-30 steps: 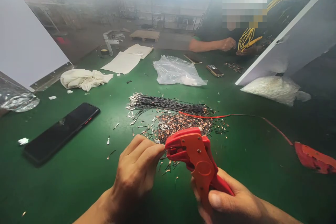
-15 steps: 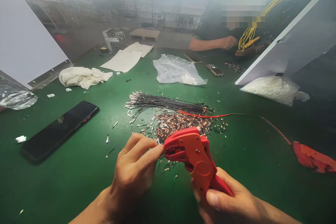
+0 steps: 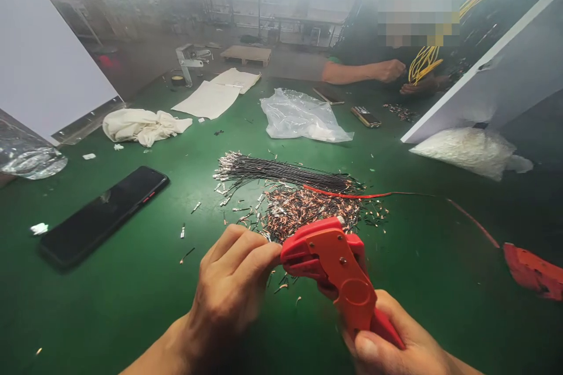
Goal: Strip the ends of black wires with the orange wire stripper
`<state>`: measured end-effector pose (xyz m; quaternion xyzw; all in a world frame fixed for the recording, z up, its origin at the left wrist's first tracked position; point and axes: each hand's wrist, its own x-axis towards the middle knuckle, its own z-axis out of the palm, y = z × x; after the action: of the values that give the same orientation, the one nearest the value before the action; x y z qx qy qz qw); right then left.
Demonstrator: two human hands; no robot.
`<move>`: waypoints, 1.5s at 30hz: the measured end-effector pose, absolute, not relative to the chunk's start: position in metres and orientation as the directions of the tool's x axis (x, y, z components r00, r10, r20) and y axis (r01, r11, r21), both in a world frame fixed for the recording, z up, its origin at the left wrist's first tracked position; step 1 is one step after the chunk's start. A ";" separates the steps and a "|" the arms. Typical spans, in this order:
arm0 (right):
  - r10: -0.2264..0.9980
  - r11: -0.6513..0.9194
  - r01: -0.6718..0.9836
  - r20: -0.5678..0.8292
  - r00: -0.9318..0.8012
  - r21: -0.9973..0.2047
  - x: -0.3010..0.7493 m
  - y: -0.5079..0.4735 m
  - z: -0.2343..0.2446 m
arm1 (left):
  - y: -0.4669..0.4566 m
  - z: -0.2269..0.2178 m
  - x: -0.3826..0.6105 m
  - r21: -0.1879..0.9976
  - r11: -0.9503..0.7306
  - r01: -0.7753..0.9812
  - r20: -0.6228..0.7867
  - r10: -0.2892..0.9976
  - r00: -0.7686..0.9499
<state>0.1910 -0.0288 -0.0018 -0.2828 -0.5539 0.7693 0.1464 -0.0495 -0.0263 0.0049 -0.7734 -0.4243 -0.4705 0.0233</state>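
Note:
My right hand is wrapped around the handles of a red wire stripper, whose jaws point left. At the jaw tips, my left hand has thumb and forefinger pinched together; whatever they hold is hidden. Just beyond the tool lies a heap of short wire offcuts with coppery ends. Behind the heap, a bundle of black wires with metal terminals at its left end lies on the green table.
Left lies a black phone, with a white cloth behind it. A plastic bag is farther back. Red tubing trails toward a red object at right. Across the table, a person's hand is near yellow wires.
The stripper's jaws have closed together, where a gap showed before. My left hand stays at the jaw tips. The whole view has shifted slightly.

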 end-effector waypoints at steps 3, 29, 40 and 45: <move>0.639 -0.286 0.125 -0.287 -0.713 -0.950 0.191 -0.032 0.002 | -0.027 0.004 -0.049 0.373 -0.665 0.647 0.733 0.639 0.234; 0.465 -0.463 -0.052 -0.193 -0.864 -0.885 0.182 -0.027 -0.015 | -0.028 0.006 -0.050 0.343 -0.679 0.649 0.747 0.616 0.250; 0.547 -0.500 -0.155 -0.172 -0.819 -0.852 0.190 -0.034 -0.028 | -0.026 0.007 -0.052 0.228 -0.674 0.703 0.780 0.558 0.282; 0.603 -0.491 -0.217 -0.149 -0.784 -0.844 0.188 -0.040 -0.031 | -0.027 0.007 -0.054 0.198 -0.690 0.696 0.793 0.530 0.301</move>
<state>0.1878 -0.0395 -0.0308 -0.2187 -0.4409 0.8352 0.2456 -0.0539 -0.0269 0.0075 -0.8012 -0.3826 -0.4509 0.0917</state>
